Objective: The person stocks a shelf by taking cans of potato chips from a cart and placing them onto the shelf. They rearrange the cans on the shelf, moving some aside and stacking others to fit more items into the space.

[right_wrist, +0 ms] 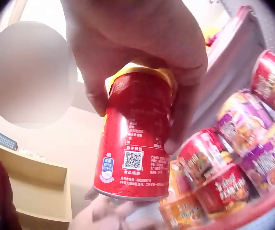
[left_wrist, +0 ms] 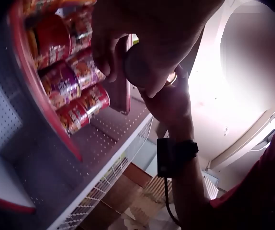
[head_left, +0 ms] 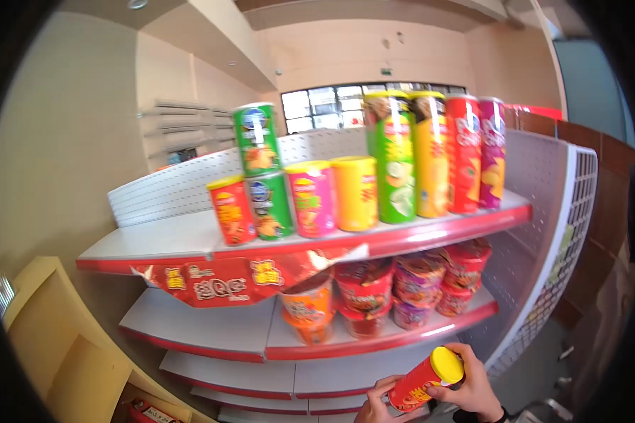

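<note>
A red canister of chips [head_left: 416, 386] with a yellow lid is held tilted between both hands, low and right of centre in the head view. My right hand [head_left: 475, 384] grips it around the lid end, thumb across the front. At the lower end is my left hand [head_left: 378, 403], fingers curled against the base. The right wrist view shows the canister's back label [right_wrist: 140, 139] with a QR code, fingers on both sides of it. Seen from the left wrist, the dark round base [left_wrist: 138, 66] is partly covered by my left hand [left_wrist: 163, 38].
A white shelf unit [head_left: 162, 236] with red edging stands ahead. Several chip canisters [head_left: 398, 166] line its top shelf; tubs of instant noodles [head_left: 363, 292] sit stacked below. A red banner [head_left: 215, 283] hangs off the edge. Wooden shelving [head_left: 56, 331] is at the left.
</note>
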A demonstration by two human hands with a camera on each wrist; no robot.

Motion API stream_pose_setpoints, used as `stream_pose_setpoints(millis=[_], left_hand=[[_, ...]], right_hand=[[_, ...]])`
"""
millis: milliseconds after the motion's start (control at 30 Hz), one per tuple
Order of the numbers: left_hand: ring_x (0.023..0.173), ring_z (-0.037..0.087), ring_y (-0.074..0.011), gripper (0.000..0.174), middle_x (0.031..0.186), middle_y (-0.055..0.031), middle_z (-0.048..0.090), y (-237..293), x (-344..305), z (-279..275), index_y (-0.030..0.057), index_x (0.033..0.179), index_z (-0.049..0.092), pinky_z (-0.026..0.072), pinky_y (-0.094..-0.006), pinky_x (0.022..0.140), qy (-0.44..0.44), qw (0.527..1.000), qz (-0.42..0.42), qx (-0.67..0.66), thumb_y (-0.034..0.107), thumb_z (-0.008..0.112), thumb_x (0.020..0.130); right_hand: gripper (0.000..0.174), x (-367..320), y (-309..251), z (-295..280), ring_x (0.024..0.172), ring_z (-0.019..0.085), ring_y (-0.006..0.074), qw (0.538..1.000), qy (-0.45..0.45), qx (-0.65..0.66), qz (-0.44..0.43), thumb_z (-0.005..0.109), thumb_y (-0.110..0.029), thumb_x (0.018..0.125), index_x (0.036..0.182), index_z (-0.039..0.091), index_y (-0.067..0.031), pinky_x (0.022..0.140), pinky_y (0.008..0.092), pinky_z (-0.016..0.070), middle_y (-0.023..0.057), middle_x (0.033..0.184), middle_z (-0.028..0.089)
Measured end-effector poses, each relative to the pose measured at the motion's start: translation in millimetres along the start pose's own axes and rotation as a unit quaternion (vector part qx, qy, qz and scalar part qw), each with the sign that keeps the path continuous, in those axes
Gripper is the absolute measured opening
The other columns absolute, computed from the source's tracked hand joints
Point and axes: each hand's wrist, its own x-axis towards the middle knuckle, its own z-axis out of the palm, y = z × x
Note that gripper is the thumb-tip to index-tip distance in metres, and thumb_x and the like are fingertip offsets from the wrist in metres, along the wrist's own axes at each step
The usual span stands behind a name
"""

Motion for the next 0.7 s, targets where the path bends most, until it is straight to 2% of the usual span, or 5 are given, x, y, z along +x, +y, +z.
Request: stream_pose_setpoints(millis=[167,333,467,600,700], left_hand=[[0.101,0.066,-0.0265,0.079,0.124,-0.0248,0.054,-33,5,-70,-0.0022,0.125,0.030,0.0566,-0.0331,0.080,-0.027,0.994,-0.077,-0.076,0.009,0.089,0.074],[0.094,0.066,-0.0221,0.061,0.112,-0.0182,0.061,-1,63,-161,-0.0023,0.117,0.037,0.0543,-0.0298,0.073,-0.028,0.999,0.038,-0.004,0.000,0.083,0.078],[0.095,0.064,-0.0210,0.068,0.111,-0.0155,0.061,43,144,-247,0.0020,0.119,0.037,0.0529,-0.0347,0.085,-0.059,0.988,0.080,0.115,0.007,0.087,0.073],[0.094,0.065,-0.0203,0.048,0.103,-0.0131,0.063,81,268,-290,-0.0005,0.114,0.046,0.0537,-0.0317,0.079,0.104,0.969,0.164,0.155,0.013,0.080,0.083],[0.110,0.062,-0.0277,0.071,0.118,-0.0206,0.059,84,353,-308,-0.0047,0.128,0.040,0.0517,-0.0350,0.090,0.112,0.944,0.164,0.263,0.026,0.084,0.081]], right_hand=[[0.078,78,-91,-7,0.109,0.060,0.0182,0.974,-0.001,-0.083,-0.210,0.086,-0.013,0.070,0.135,0.046,-0.0002,0.099,0.0317,0.0474,0.0102,0.118,0.060],[0.065,145,-215,0,0.099,0.063,0.0154,0.971,0.044,-0.001,-0.233,0.079,-0.015,0.077,0.133,0.051,0.0008,0.086,0.0294,0.0517,0.0088,0.113,0.062],[0.064,210,-267,2,0.095,0.065,0.0173,0.949,0.051,-0.086,-0.300,0.075,-0.028,0.081,0.132,0.052,0.0032,0.080,0.0300,0.0518,0.0104,0.105,0.066],[0.062,252,-300,9,0.097,0.064,0.0172,0.948,0.041,-0.140,-0.284,0.068,-0.030,0.085,0.134,0.052,0.0028,0.080,0.0293,0.0529,0.0126,0.109,0.064],[0.066,277,-306,17,0.095,0.064,0.0171,0.955,0.019,-0.130,-0.267,0.070,-0.033,0.083,0.134,0.050,0.0040,0.077,0.0287,0.0520,0.0142,0.110,0.064]])
